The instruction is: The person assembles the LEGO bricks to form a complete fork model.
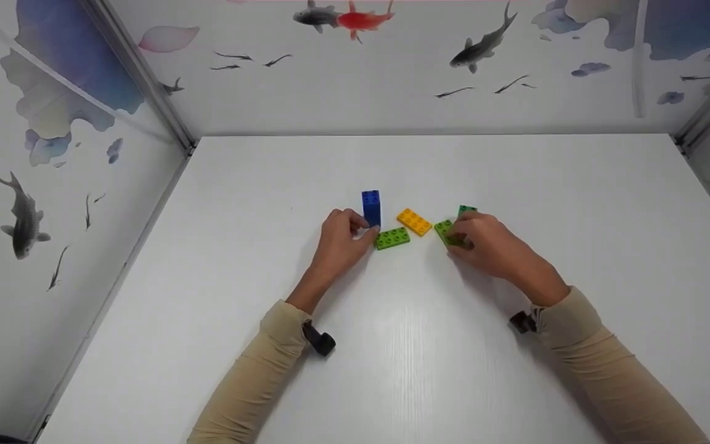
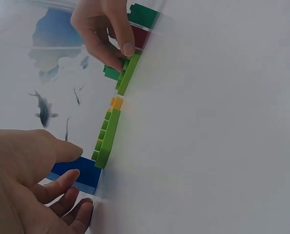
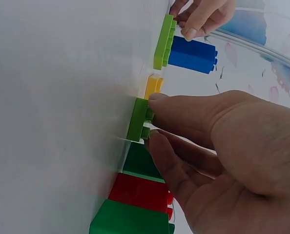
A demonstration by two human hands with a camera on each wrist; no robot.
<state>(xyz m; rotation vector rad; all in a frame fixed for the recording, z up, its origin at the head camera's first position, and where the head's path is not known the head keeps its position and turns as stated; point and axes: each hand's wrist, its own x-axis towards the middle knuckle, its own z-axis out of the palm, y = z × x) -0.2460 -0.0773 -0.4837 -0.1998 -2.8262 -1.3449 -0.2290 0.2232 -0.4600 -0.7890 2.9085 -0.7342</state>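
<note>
My left hand (image 1: 346,240) is at the foot of an upright blue block stack (image 1: 371,211), thumb and fingers apart. Its thumb tip comes right up to the end of a light green brick (image 1: 393,238), which lies studs up. My right hand (image 1: 484,246) pinches a second light green brick (image 1: 443,229) between thumb and fingertips, low over the table; the hand covers part of that brick. Between the hands lies a yellow brick (image 1: 415,222). Behind the right hand, a dark green brick (image 1: 467,209) shows partly.
In the right wrist view, a red brick (image 3: 139,192) and a larger dark green brick (image 3: 130,218) stand beside the right fingers; the head view hides the red one. The white table (image 1: 392,345) meets printed panels (image 1: 367,80) at the back and left.
</note>
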